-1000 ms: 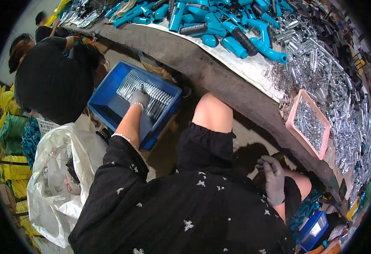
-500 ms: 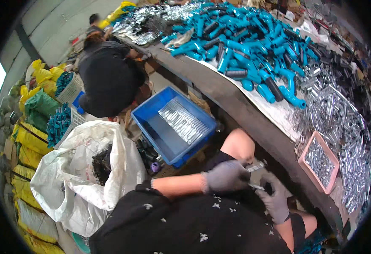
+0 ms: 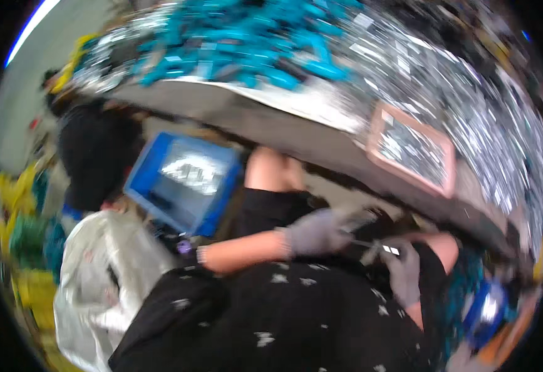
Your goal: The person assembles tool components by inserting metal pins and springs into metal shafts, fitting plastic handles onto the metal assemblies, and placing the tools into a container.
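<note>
Both my hands wear grey gloves and meet above my lap, smeared by the turn of the view. My left hand (image 3: 315, 233) is closed around shiny silver metal pieces (image 3: 359, 219) that stick out past its fingertips. Just to its right, my right hand (image 3: 403, 268) is bent in a pinch on a small bright metal piece (image 3: 390, 250). A thin piece seems to lie between the two hands, but blur hides its exact shape. Left of my knee stands a blue bin (image 3: 140, 180) with rows of silver pieces (image 3: 196, 167) inside.
Along the workbench edge (image 3: 271, 127) lie teal tool housings (image 3: 253, 37) and heaps of silver parts (image 3: 488, 136). A pink tray (image 3: 411, 177) of small metal parts sits there. At left are a white sack (image 3: 107, 273) and a person in black (image 3: 95, 155). Another gloved hand (image 3: 463, 359) shows lower right.
The whole view has swung to the right, so the bench, bin and sack appear farther left. My hands stay close together over my lap, with silver pieces still in them.
</note>
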The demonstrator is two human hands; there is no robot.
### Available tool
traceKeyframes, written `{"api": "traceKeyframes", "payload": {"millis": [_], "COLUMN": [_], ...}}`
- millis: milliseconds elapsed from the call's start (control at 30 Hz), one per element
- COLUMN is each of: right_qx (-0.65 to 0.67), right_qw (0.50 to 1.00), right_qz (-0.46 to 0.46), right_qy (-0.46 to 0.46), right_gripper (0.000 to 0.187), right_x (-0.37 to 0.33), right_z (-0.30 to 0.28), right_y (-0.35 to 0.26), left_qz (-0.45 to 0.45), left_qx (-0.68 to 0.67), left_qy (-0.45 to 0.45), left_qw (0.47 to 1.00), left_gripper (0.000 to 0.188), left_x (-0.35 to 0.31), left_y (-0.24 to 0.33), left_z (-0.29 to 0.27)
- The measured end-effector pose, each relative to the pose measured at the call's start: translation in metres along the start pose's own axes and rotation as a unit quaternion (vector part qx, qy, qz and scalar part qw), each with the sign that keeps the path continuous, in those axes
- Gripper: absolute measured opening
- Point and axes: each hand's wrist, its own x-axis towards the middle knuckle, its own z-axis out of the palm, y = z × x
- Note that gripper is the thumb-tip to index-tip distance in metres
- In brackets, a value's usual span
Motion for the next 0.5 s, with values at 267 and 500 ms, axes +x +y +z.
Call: {"api": "traceKeyframes", "payload": {"millis": [267, 500], "right_qx": [0.046, 0.016], "right_qw": [0.992, 0.996], "right_qz": [0.012, -0.043], "right_qy": [0.116, 0.083], "right_gripper": [0.015, 0.013], "right_x": [-0.01, 0.016], "right_z": [-0.069, -0.053], "right_y": [0.008, 0.008], "left_qz": [-0.35, -0.349], "left_qx": [-0.361, -0.371], "left_qy": [-0.029, -0.074], "left_qw": [0.864, 0.858], "left_gripper": [0.021, 0.023], "left_x": [-0.003, 0.0], "left_y": [0.019, 0.02], "left_z": [-0.017, -0.014]}}
